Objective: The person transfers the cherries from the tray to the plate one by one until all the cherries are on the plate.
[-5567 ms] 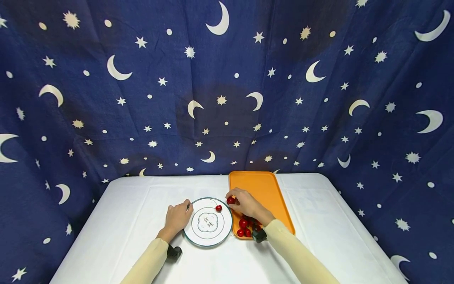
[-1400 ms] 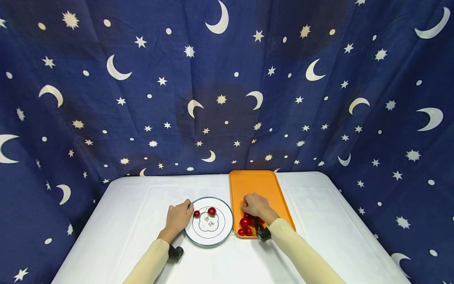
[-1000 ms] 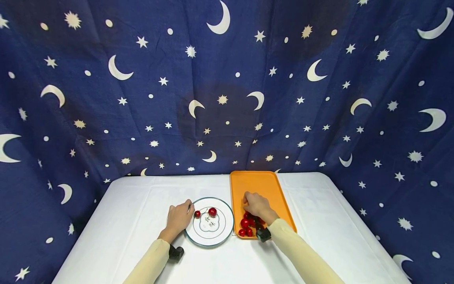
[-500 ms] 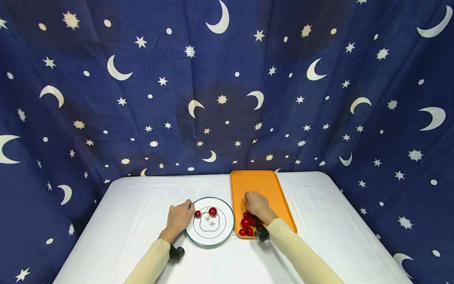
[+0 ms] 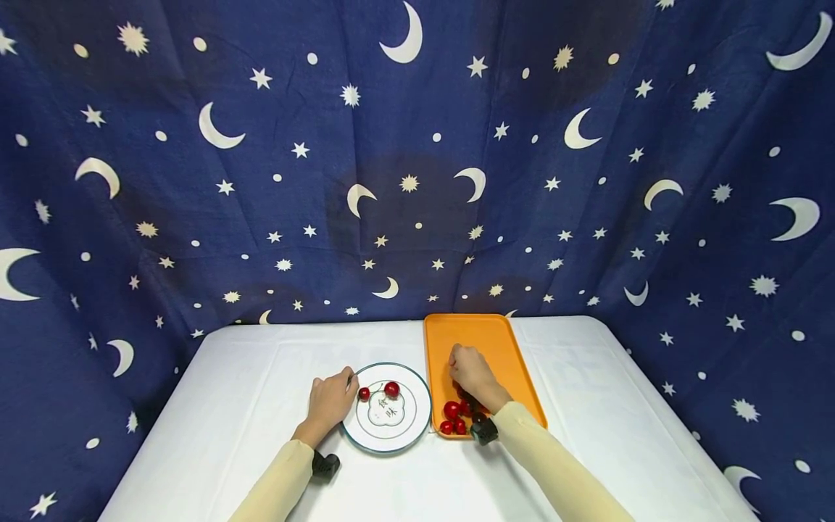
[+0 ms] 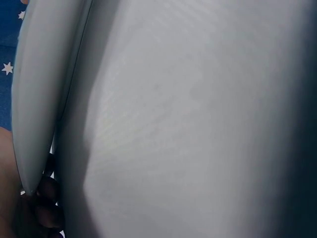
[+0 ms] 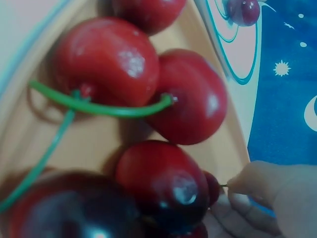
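Observation:
My left hand (image 5: 331, 399) grips the left rim of a white plate (image 5: 398, 435) with a teal edge; in the left wrist view its dark fingertips (image 6: 48, 188) curl under the plate's rim (image 6: 42, 99). On the plate lie a larger red cherry (image 5: 391, 389) and a smaller stemmed cherry (image 5: 364, 394). Over the orange tray (image 5: 479, 333) is my right hand (image 5: 472, 373). Close up, the right wrist view shows this hand (image 7: 277, 198) pinching a thin stem, with its small cherry (image 7: 213, 187) partly hidden behind a big dark-red cherry (image 7: 163, 178).
Several red and dark cherries (image 5: 451, 410) crowd the tray's near end, some with green stems (image 7: 114, 110). The tray stands close against the plate's right side. A white cloth (image 5: 261, 377) covers the table, and a blue star-and-moon curtain (image 5: 293, 145) hangs behind.
Earlier my right hand held a red cherry beside the plate, which bore one cherry; two lie there now. Since then the right hand moved back over the tray and lately rose slightly.

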A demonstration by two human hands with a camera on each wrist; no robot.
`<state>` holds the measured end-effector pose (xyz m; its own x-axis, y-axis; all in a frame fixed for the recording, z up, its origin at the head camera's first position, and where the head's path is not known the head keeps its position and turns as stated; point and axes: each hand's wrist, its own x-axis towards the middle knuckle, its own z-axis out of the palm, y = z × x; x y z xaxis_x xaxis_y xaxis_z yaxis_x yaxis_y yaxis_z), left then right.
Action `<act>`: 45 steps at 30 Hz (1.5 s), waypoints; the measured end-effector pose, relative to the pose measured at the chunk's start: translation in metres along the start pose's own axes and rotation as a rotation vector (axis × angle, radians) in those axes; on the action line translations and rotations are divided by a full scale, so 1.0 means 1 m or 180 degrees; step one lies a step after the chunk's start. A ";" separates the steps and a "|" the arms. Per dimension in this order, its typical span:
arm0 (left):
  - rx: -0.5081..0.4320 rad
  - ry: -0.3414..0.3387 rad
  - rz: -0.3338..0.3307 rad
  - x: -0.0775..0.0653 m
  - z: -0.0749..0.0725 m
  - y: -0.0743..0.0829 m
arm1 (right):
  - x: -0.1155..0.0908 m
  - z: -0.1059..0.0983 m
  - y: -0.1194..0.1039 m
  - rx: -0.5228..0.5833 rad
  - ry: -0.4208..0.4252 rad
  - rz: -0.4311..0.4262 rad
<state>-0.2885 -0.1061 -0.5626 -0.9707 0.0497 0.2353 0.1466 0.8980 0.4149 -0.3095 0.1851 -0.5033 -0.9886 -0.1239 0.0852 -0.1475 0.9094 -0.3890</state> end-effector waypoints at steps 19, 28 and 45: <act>0.0000 -0.0061 -0.0043 0.001 -0.001 0.001 | 0.008 -0.008 0.003 0.0316 0.0539 -0.0445; 0.0015 -0.0079 -0.0013 0.000 0.002 -0.003 | 0.006 -0.014 -0.009 0.0441 0.0804 -0.0659; -0.0012 0.0008 0.0030 0.000 0.000 -0.001 | 0.006 -0.015 -0.040 0.1240 0.0482 -0.0900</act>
<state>-0.2888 -0.1071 -0.5636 -0.9687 0.0570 0.2414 0.1564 0.8958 0.4159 -0.3088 0.1539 -0.4732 -0.8974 -0.2586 0.3576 -0.4374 0.6293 -0.6424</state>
